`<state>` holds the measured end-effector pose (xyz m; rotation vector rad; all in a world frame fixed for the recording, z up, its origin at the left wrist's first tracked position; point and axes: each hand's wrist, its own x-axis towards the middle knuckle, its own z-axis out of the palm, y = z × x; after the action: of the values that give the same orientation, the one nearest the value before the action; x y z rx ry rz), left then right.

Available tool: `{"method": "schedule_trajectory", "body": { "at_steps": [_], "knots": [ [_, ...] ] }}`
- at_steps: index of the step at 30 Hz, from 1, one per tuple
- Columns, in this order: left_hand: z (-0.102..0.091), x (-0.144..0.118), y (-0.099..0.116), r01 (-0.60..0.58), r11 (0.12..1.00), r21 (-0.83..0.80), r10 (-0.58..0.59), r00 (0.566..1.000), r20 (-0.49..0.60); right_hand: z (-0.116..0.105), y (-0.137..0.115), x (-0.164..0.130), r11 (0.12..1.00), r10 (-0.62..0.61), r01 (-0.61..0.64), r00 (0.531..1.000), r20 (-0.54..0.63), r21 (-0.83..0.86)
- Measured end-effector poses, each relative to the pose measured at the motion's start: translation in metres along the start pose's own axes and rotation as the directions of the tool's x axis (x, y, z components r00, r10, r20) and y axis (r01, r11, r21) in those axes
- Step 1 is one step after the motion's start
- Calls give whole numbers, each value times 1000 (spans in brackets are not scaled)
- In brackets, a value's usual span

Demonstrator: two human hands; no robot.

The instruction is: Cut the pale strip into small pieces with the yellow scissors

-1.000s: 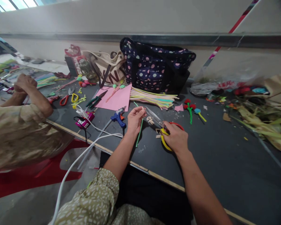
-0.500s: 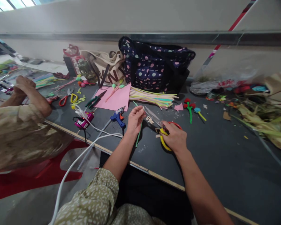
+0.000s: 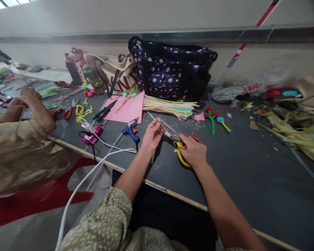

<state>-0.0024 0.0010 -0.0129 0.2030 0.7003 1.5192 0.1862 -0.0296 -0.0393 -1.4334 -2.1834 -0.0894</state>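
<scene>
My right hand [image 3: 195,151] grips scissors [image 3: 183,160] with red and yellow handles, fingers around the loops. Their blades point left, the tips at the fingertips of my left hand [image 3: 153,134]. That hand is closed in a pinch, and whatever small thing it holds is too small to make out. A green pipe cleaner [image 3: 153,157] lies on the table, partly hidden under my left hand. Small pale scraps [image 3: 167,134] show just below the blades.
Behind my hands lie a pipe-cleaner bundle [image 3: 170,106] and pink paper [image 3: 134,113]. A blue glue gun [image 3: 131,131], green-handled pliers [image 3: 104,111] and a white cable [image 3: 94,165] are left. Pipe-cleaner flowers [image 3: 211,120] lie right. A co-worker's arm [image 3: 40,113] rests far left.
The scissor blades look a little closer together, and the pale scraps beneath are more covered. Both hands stay nearly in place, while the whole view has shifted slightly.
</scene>
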Motion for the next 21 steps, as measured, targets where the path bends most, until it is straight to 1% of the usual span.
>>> {"method": "schedule_trajectory", "body": {
  "at_steps": [5,9,14,21],
  "knots": [
    [1,0,1,51,997,-66,-52,999,-6,2,-2,0,999,-13,13,1000,-14,-35],
    [2,-1,1,60,994,-87,-60,998,-3,0,-4,0,999,-5,5,1000,0,-41],
    [2,-1,0,46,996,-71,-48,999,-16,-1,-4,0,999,7,-7,1000,4,-39],
    [4,-2,0,42,998,-50,-45,998,-45,2,-4,-1,998,-7,7,1000,-3,-65]
  ]
}}
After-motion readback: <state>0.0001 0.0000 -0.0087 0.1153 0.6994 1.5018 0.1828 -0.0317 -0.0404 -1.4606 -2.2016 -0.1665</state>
